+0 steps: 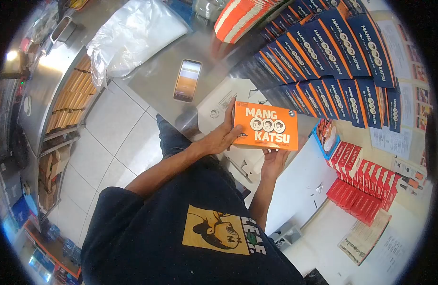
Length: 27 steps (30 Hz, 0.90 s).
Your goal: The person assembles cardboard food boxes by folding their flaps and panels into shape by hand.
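While both bare hands support the orange rectangular cardboard box with white "MANG KATSU" lettering, apparently above the shiny grey metal surface, a good hold seems to depend on sharing its weight evenly. The left hand grips the box at nine o'clock, thumb over the printed face and fingers along the short side, narrowed onto that end. The right hand meets it between five and six o'clock, fingertips at the lower long edge; how far they reach beneath is hidden. As the contents cannot be seen, light, even pressure seems wise: a hard thumb could dent the card, while slack support could let the end at three o'clock dip. The lower palm would probably serve better as a rest than as a clamp. Room matters too, since the stacked navy-blue cardboard boxes with orange sides stand close by at one to two o'clock, and a bump could disturb them. Towards ten o'clock lie the flat white printed cardboard sheet and, farther out, the slim rectangular lit-screen smartphone, so the left wrist should avoid sweeping low there.
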Each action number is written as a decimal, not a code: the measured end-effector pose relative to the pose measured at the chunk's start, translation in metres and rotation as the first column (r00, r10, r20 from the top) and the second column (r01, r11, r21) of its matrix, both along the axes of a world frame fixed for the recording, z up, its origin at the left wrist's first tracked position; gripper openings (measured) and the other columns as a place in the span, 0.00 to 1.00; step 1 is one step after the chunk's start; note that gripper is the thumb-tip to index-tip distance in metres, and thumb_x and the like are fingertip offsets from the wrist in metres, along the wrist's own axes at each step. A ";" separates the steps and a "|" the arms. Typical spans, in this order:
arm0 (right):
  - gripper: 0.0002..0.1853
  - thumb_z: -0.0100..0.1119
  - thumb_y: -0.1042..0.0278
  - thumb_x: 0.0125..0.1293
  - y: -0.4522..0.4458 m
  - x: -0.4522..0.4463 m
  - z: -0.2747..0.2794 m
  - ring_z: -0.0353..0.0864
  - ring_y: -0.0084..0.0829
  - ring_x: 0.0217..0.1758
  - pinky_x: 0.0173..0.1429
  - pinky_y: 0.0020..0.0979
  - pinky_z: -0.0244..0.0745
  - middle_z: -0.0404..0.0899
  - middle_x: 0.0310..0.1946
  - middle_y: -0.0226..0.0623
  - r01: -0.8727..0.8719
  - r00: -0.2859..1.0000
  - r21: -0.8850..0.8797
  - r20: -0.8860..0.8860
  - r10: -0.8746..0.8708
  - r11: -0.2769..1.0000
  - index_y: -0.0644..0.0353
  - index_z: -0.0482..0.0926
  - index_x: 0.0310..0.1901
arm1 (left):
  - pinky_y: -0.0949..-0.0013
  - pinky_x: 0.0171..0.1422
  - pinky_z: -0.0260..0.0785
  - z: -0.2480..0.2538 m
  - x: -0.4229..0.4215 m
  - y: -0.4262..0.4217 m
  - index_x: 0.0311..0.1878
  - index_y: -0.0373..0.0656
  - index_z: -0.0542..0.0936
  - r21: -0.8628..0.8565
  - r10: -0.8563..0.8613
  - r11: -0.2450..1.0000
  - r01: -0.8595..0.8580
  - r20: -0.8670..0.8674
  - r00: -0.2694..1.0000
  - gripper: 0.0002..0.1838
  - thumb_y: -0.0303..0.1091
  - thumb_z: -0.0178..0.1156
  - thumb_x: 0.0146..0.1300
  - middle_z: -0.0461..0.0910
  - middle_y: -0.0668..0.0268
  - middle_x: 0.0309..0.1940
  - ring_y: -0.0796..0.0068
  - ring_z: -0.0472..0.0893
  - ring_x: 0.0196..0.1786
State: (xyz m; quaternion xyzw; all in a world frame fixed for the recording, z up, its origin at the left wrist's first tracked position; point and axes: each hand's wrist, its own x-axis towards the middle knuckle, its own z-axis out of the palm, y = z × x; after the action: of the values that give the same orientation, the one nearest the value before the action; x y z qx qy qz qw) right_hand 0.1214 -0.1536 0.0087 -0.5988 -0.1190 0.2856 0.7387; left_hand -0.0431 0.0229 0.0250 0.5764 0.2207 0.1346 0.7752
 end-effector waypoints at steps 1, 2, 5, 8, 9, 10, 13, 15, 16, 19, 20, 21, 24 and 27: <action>0.28 0.43 0.57 0.83 0.003 0.000 0.004 0.78 0.38 0.66 0.60 0.47 0.83 0.67 0.70 0.41 0.006 1.000 0.015 0.000 -0.006 1.000 0.51 0.52 0.78 | 0.53 0.67 0.71 -0.003 0.000 0.000 0.79 0.44 0.19 -0.043 -0.010 0.999 0.009 -0.020 1.000 0.48 0.48 0.46 0.80 0.49 0.38 0.79 0.46 0.75 0.65; 0.28 0.43 0.57 0.83 0.005 0.000 0.009 0.78 0.38 0.66 0.60 0.47 0.83 0.67 0.70 0.41 0.005 1.000 0.017 -0.002 -0.005 1.000 0.51 0.52 0.78 | 0.52 0.67 0.71 -0.006 -0.001 -0.001 0.79 0.44 0.19 -0.086 -0.020 0.996 0.016 -0.041 0.999 0.48 0.49 0.46 0.80 0.51 0.37 0.78 0.44 0.75 0.64; 0.28 0.42 0.56 0.83 0.007 0.010 0.023 0.80 0.40 0.63 0.56 0.43 0.85 0.68 0.69 0.43 -0.011 0.997 -0.168 0.068 0.023 0.986 0.52 0.51 0.78 | 0.50 0.68 0.69 -0.037 -0.003 0.002 0.82 0.45 0.30 0.119 -0.017 0.992 0.042 -0.205 0.979 0.44 0.48 0.46 0.80 0.62 0.35 0.72 0.40 0.75 0.64; 0.29 0.44 0.54 0.83 0.000 0.022 0.034 0.81 0.38 0.61 0.52 0.38 0.86 0.70 0.68 0.45 -0.108 0.986 -0.311 0.088 0.142 0.944 0.55 0.53 0.78 | 0.48 0.72 0.64 -0.022 -0.011 0.013 0.83 0.46 0.45 0.269 0.057 0.963 0.028 -0.305 0.951 0.44 0.54 0.54 0.75 0.63 0.37 0.69 0.37 0.67 0.70; 0.28 0.46 0.55 0.82 0.000 0.023 0.038 0.81 0.36 0.60 0.52 0.36 0.85 0.72 0.67 0.45 -0.153 0.968 -0.403 0.123 0.219 0.902 0.56 0.57 0.77 | 0.47 0.74 0.62 -0.015 -0.013 0.016 0.82 0.49 0.50 0.458 0.110 0.889 -0.005 -0.203 0.973 0.45 0.57 0.59 0.70 0.62 0.39 0.70 0.38 0.63 0.73; 0.27 0.49 0.57 0.81 0.000 0.022 0.041 0.81 0.34 0.59 0.52 0.35 0.85 0.73 0.65 0.45 -0.193 0.942 -0.492 0.150 0.301 0.849 0.58 0.61 0.75 | 0.46 0.76 0.60 -0.008 -0.015 0.018 0.81 0.52 0.56 0.625 0.143 0.779 -0.055 -0.092 0.985 0.47 0.61 0.64 0.65 0.60 0.41 0.71 0.39 0.59 0.76; 0.24 0.53 0.62 0.78 0.010 0.012 0.062 0.81 0.31 0.58 0.52 0.33 0.85 0.76 0.63 0.44 -0.413 0.827 -0.557 0.103 0.553 0.720 0.60 0.68 0.71 | 0.45 0.77 0.59 0.008 -0.001 0.017 0.79 0.59 0.60 0.743 -0.003 0.663 0.094 -0.123 0.992 0.51 0.66 0.70 0.56 0.51 0.43 0.76 0.38 0.54 0.78; 0.24 0.54 0.67 0.74 0.019 0.002 0.068 0.82 0.35 0.59 0.52 0.35 0.84 0.77 0.64 0.44 -0.436 0.789 -0.585 0.116 0.603 0.684 0.60 0.70 0.70 | 0.43 0.78 0.59 0.001 0.007 0.016 0.78 0.62 0.61 0.655 -0.078 0.746 0.125 -0.101 0.992 0.50 0.65 0.71 0.54 0.49 0.46 0.77 0.37 0.57 0.77; 0.25 0.54 0.67 0.73 0.021 -0.002 0.069 0.82 0.38 0.59 0.53 0.36 0.83 0.77 0.64 0.46 -0.414 0.750 -0.649 0.154 0.644 0.638 0.60 0.70 0.70 | 0.44 0.78 0.61 0.006 0.007 0.017 0.78 0.61 0.61 0.518 -0.204 0.821 0.240 -0.126 0.971 0.51 0.64 0.72 0.54 0.48 0.47 0.77 0.38 0.58 0.77; 0.25 0.55 0.67 0.72 0.027 -0.013 0.080 0.81 0.45 0.61 0.55 0.39 0.82 0.77 0.64 0.51 -0.389 0.718 -0.733 0.139 0.682 0.558 0.61 0.70 0.69 | 0.46 0.77 0.63 0.011 0.002 0.011 0.77 0.56 0.60 0.429 -0.327 0.830 0.356 -0.143 0.934 0.51 0.63 0.72 0.55 0.46 0.51 0.78 0.40 0.62 0.76; 0.26 0.55 0.66 0.72 0.026 -0.015 0.079 0.81 0.44 0.61 0.55 0.39 0.81 0.77 0.64 0.50 -0.358 0.666 -0.753 0.208 0.716 0.552 0.61 0.70 0.69 | 0.47 0.77 0.63 0.009 0.000 0.006 0.76 0.54 0.60 0.474 -0.293 0.817 0.328 -0.148 0.945 0.51 0.62 0.73 0.54 0.47 0.52 0.77 0.41 0.62 0.76; 0.26 0.55 0.66 0.72 0.024 -0.017 0.080 0.81 0.44 0.61 0.55 0.38 0.81 0.78 0.63 0.50 -0.324 0.609 -0.773 0.272 0.746 0.546 0.61 0.70 0.70 | 0.47 0.77 0.64 0.008 -0.001 0.002 0.75 0.52 0.61 0.515 -0.260 0.803 0.300 -0.150 0.954 0.51 0.62 0.73 0.53 0.48 0.52 0.77 0.42 0.62 0.76; 0.25 0.54 0.64 0.73 0.024 -0.021 0.089 0.81 0.43 0.61 0.56 0.36 0.80 0.79 0.62 0.49 -0.418 0.721 -0.674 0.162 0.674 0.610 0.62 0.71 0.69 | 0.47 0.77 0.64 0.005 -0.002 0.002 0.73 0.49 0.62 0.398 -0.280 0.863 0.312 -0.137 0.950 0.52 0.61 0.75 0.49 0.50 0.52 0.76 0.42 0.63 0.75; 0.24 0.54 0.63 0.74 0.019 -0.017 0.088 0.80 0.42 0.61 0.56 0.35 0.79 0.78 0.61 0.48 -0.474 0.726 -0.615 0.131 0.675 0.630 0.62 0.71 0.69 | 0.45 0.76 0.64 0.005 -0.005 0.002 0.73 0.51 0.63 0.411 -0.275 0.866 0.285 -0.085 0.958 0.52 0.58 0.76 0.47 0.52 0.52 0.75 0.41 0.64 0.74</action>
State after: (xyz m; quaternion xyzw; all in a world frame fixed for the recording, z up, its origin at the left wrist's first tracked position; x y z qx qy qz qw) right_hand 0.1043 -0.1349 0.0967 -0.7507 -0.3504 0.4198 0.3708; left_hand -0.0483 0.0249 0.0295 0.7564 0.1101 0.0581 0.6421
